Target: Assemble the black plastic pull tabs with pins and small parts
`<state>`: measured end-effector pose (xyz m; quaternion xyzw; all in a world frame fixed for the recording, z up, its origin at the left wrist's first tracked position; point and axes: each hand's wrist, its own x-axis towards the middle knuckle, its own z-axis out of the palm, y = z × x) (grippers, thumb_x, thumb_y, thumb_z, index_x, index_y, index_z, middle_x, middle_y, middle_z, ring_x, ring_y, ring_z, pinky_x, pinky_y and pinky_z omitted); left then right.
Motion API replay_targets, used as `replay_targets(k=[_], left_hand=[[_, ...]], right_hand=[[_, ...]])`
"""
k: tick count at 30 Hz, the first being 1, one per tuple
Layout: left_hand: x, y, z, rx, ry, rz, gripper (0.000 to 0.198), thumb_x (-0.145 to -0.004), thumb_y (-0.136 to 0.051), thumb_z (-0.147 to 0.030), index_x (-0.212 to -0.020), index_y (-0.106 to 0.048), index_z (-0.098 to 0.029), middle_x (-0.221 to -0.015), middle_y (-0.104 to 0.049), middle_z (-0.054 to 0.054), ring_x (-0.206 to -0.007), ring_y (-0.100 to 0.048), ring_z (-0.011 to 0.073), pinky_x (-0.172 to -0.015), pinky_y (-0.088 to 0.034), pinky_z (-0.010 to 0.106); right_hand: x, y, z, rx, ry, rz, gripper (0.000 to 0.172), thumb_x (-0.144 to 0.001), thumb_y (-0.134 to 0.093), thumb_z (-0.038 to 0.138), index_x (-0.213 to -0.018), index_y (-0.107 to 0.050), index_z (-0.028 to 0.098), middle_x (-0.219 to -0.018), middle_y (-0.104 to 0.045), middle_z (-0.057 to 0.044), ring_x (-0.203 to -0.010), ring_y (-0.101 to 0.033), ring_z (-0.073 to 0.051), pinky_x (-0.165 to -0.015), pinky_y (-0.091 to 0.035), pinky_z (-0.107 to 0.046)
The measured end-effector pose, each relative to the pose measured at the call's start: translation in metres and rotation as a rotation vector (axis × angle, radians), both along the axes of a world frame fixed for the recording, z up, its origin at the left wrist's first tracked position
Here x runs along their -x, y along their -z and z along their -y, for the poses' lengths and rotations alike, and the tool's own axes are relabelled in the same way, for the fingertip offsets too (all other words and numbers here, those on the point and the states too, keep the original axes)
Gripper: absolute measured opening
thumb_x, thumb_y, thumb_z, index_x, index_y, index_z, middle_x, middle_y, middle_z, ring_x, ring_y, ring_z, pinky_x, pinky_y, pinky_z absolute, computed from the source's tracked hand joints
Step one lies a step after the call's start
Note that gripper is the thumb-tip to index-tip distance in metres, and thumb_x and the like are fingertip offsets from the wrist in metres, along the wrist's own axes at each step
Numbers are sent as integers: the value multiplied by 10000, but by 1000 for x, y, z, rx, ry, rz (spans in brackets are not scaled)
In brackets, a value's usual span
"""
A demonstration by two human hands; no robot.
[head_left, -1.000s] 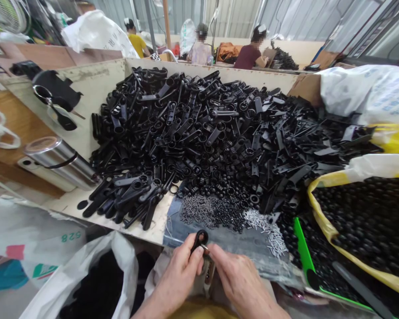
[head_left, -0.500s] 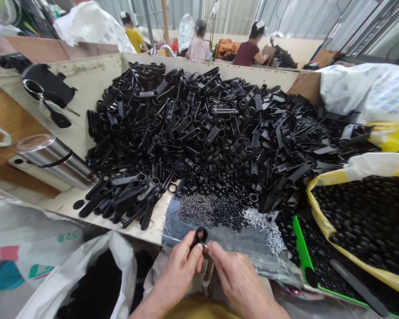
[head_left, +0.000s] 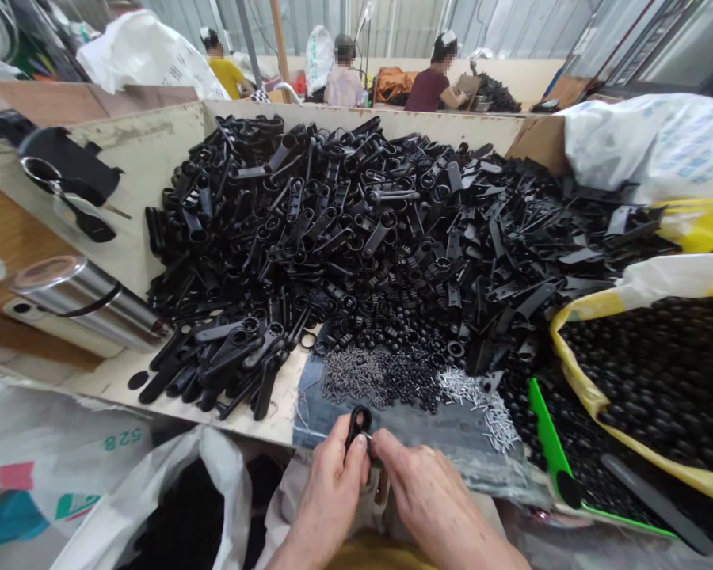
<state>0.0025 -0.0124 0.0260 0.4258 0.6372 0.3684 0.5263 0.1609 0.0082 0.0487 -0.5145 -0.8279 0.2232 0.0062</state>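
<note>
My left hand (head_left: 333, 495) is shut on a small black plastic part with a ring-shaped end (head_left: 360, 426), which stands upright above my fingers. My right hand (head_left: 428, 499) comes in from the right, its thumb and forefinger pinched at the part's lower side. A small metal pin (head_left: 368, 437) shows there, mostly hidden by my fingertips. Just beyond my hands lies a dark sheet (head_left: 404, 431) bearing a heap of tiny grey pins (head_left: 356, 376) and a scatter of bright metal pins (head_left: 490, 412).
A large heap of black plastic parts (head_left: 345, 237) fills a board-walled tray (head_left: 148, 134). A yellow-lined bag of round black pieces (head_left: 647, 372) lies right, a white sack (head_left: 184, 507) lower left. Several co-workers (head_left: 428, 75) sit at the back.
The whole scene has shifted slightly left and up as my head moved. My hands stay together on the black part, and my right fingers now cover more of the pin.
</note>
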Motion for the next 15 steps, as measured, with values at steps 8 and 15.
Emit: replay_targets(k=[8, 15], left_hand=[[-3, -2, 0, -19, -19, -27, 334, -932, -561, -495, -1062, -682, -212, -868, -727, 52, -840, -669, 235, -792, -508, 328], [-2, 5, -3, -103, 45, -150, 331, -955, -477, -438, -1109, -652, -205, -997, -788, 116, -958, -726, 299, -862, -533, 394]], right_hand=[[13, -9, -3, 71, 16, 194, 210, -954, -485, 90, -1017, -636, 222, -729, -792, -59, -646, -768, -248, -497, -207, -319], [23, -24, -4, 126, 65, 131, 240, -944, -506, 43, -1013, -680, 193, -757, -791, -74, -688, -765, -239, -518, -327, -281]])
